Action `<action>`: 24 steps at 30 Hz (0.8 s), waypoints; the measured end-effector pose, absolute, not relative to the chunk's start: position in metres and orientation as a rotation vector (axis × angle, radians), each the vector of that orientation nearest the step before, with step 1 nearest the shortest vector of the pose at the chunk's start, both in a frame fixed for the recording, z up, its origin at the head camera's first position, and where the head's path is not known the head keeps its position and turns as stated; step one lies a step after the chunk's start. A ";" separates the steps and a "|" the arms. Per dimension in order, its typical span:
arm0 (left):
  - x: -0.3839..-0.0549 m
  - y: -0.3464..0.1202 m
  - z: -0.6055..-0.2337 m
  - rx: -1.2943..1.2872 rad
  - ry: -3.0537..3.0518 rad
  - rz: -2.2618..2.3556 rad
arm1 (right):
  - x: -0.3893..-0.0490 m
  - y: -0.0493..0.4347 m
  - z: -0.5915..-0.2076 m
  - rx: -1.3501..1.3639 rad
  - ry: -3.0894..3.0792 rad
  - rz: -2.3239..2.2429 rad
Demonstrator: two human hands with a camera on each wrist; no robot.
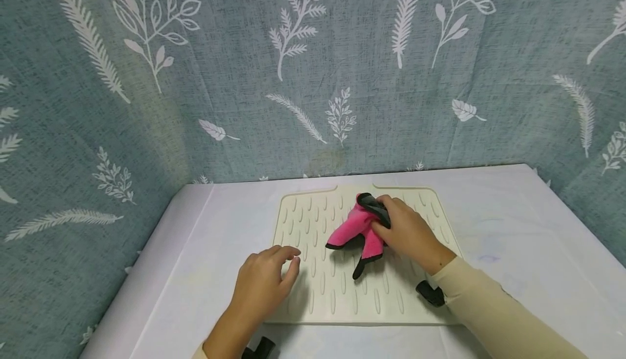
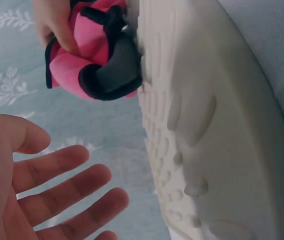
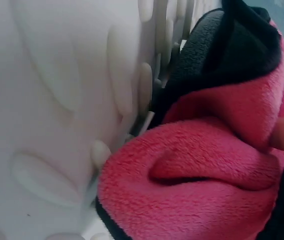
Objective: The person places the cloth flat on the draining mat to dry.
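With the left hand [image 1: 263, 278], loosely open and empty at lower centre-left, best to steady the ridged mat [image 1: 344, 300]; with the right hand [image 1: 409, 234], gripping the pink-and-black cloth [image 1: 348, 228] lower right of centre, best to gather trailing flaps

A beige right sleeve [image 1: 504, 315] is worn — of the left sleeve [image 1: 199, 353] only an edge is shown — and black wrist pieces [image 1: 430, 294] are seen.

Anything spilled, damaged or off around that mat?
I see no spill or break. Faint purplish marks on the white table covering, right of the cream ridged mat, and a brownish patch low on the leaf-print curtain look like stains. The pink-and-gray cloth is bunched in the right hand.
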State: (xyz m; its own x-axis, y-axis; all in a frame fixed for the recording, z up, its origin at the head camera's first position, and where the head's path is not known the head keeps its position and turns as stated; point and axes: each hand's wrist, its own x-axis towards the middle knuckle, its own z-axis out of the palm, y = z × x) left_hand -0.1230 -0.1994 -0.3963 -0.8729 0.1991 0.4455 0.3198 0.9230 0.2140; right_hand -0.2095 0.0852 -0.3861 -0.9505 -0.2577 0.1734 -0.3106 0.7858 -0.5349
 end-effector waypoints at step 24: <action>-0.122 -0.179 -0.391 -0.464 -2.666 -0.361 | -0.180 0.118 -0.390 0.547 -2.857 0.835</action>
State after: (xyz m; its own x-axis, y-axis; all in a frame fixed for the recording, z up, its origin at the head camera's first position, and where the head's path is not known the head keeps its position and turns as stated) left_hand -0.1224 -0.1795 -0.3915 -0.8614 0.2649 0.4334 0.3706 0.9113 0.1795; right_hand -0.1801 0.1182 -0.3896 -0.9281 -0.3085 0.2082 -0.3721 0.7832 -0.4981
